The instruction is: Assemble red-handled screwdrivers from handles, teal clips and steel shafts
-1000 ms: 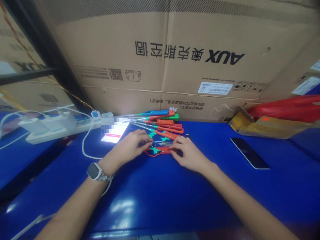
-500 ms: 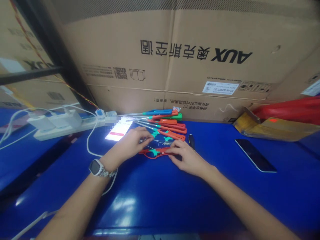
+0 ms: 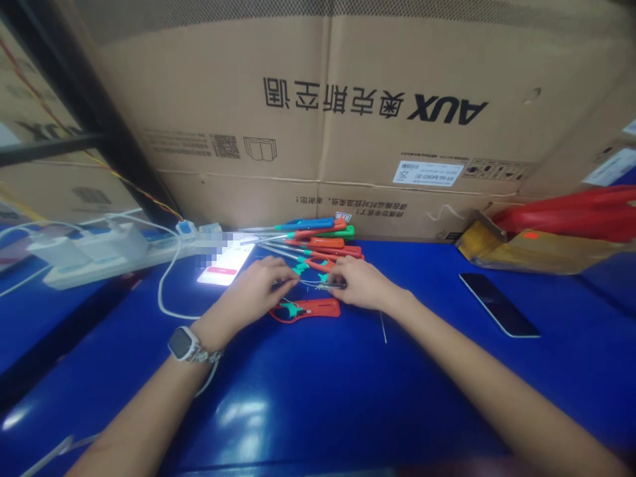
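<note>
Both hands meet at the middle of a blue table [image 3: 348,391]. My left hand [image 3: 258,288], with a watch on its wrist, is closed in a pinch on one end of a thin metal part [image 3: 312,285]. My right hand [image 3: 360,283] pinches the other end. Just in front of them lies an open red lighter shell [image 3: 311,309] with a teal piece inside. Behind the hands is a pile of long red, green and blue lighters [image 3: 318,242]. A thin metal rod [image 3: 383,328] lies loose near my right wrist.
A large cardboard box [image 3: 348,126] walls off the back. A lit phone [image 3: 223,265] and a power strip [image 3: 89,255] with chargers and white cables sit at left. A dark phone [image 3: 498,305] lies at right, with a yellow packet [image 3: 527,252] and red bags behind it.
My right hand has lifted off the red shell and moved back and left to join my left hand on the metal part. The red shell now lies free and the thin rod has come into view.
</note>
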{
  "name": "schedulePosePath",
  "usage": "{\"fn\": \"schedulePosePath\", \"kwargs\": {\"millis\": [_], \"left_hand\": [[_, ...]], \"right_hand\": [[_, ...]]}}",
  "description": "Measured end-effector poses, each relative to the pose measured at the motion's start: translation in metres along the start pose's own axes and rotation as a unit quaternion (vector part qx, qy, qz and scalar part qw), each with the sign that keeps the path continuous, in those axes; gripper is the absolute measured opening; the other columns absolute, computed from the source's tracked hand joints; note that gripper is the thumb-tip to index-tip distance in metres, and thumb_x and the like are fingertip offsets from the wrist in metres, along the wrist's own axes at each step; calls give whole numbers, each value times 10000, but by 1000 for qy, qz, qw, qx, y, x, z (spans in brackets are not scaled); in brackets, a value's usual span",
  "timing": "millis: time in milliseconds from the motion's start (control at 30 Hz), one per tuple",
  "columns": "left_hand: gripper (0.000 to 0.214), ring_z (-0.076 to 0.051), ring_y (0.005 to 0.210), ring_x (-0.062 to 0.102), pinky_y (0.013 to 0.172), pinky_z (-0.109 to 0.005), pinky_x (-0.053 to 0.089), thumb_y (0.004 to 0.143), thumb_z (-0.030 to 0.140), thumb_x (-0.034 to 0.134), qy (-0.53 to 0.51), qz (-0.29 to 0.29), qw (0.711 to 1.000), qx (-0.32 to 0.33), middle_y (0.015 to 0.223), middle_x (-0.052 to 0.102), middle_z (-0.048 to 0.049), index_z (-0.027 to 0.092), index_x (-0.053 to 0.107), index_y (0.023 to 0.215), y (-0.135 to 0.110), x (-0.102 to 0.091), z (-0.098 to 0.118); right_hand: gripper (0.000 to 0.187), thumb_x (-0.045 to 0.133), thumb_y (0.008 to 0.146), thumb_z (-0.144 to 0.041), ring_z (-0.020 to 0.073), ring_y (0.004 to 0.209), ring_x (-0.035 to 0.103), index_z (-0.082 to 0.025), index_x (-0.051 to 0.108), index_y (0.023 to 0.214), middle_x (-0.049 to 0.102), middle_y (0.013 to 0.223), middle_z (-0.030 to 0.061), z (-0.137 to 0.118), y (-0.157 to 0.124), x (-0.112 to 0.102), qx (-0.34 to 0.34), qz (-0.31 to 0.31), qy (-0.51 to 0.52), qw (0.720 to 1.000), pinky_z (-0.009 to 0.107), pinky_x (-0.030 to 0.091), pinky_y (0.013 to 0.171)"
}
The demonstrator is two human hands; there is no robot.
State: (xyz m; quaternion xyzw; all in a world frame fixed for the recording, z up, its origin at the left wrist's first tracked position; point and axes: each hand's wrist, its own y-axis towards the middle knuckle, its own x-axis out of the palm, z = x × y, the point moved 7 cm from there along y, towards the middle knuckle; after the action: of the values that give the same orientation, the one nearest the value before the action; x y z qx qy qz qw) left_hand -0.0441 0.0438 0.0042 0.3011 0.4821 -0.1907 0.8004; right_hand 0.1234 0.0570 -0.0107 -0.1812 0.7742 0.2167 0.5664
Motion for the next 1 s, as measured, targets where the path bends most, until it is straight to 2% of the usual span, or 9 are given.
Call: {"fn": "schedulePosePath", "kwargs": {"millis": [100, 233, 367, 467, 533, 633, 833, 1000], "left_hand": [[199, -213, 860, 604, 783, -342, 473, 961, 252, 551, 10, 29, 999, -12, 888, 692, -65, 179, 733, 930, 0, -7, -5], [202, -208, 843, 601, 782, -352, 467, 964, 259, 544, 10, 83, 996, -22, 885, 691, -59, 182, 728, 932, -3, -20, -15], [209, -212, 879, 606, 821, -369, 469, 968, 268, 536, 3, 108, 994, -29, 919, 688, -63, 182, 727, 960, -5, -28, -18], [222, -214, 905, 606, 840, -376, 477, 969, 287, 527, -7, 111, 993, -29, 957, 688, -64, 187, 725, 989, -6, -29, -17], [219, -217, 924, 612, 852, -383, 486, 953, 266, 528, -16, 96, 995, -35, 992, 694, -67, 190, 723, 1014, -6, -26, -18], [229, -226, 939, 628, 853, -387, 503, 890, 198, 552, -21, 44, 997, -60, 1018, 708, -75, 186, 721, 1044, -7, -15, -24], [234, -232, 907, 645, 826, -362, 517, 814, 248, 658, -26, -58, 993, -102, 1009, 701, -89, 171, 740, 1020, -9, 5, -42], [137, -225, 863, 657, 791, -332, 508, 812, 230, 660, -55, -88, 986, -133, 937, 709, -74, 174, 732, 913, -6, 9, -54]], "right_hand": [[44, 714, 759, -183, 229, 888, 623, -201, 705, 798, 671, 893, 61, -2, 10, -2, -5, -36, -5, 999, 335, 480, 753], [90, 737, 691, -170, 200, 801, 613, -185, 665, 743, 668, 857, 47, 0, 11, -15, -20, -18, 3, 1000, 314, 470, 709], [18, 679, 796, -181, 147, 712, 606, -181, 689, 811, 693, 810, 22, 3, 0, -26, -36, 6, 102, 994, 277, 457, 664], [132, 631, 896, -279, 132, 675, 616, -185, 722, 885, 722, 803, 17, 7, -9, -26, -20, 28, 197, 980, 260, 453, 629], [161, 630, 908, -309, 132, 666, 625, -193, 736, 948, 733, 809, 14, 8, -12, -22, -4, 56, 232, 971, 260, 460, 633], [204, 619, 924, -352, 137, 652, 640, -197, 738, 984, 735, 777, 9, 6, -14, -12, 17, 93, 264, 960, 270, 477, 652], [254, 621, 919, -401, 183, 716, 698, -178, 723, 986, 740, 781, 31, 3, -12, 4, 46, 138, 331, 932, 299, 521, 691], [260, 636, 903, -421, 196, 714, 714, -183, 717, 967, 751, 808, 45, 2, -10, 8, 42, 167, 372, 912, 308, 539, 681]]}}
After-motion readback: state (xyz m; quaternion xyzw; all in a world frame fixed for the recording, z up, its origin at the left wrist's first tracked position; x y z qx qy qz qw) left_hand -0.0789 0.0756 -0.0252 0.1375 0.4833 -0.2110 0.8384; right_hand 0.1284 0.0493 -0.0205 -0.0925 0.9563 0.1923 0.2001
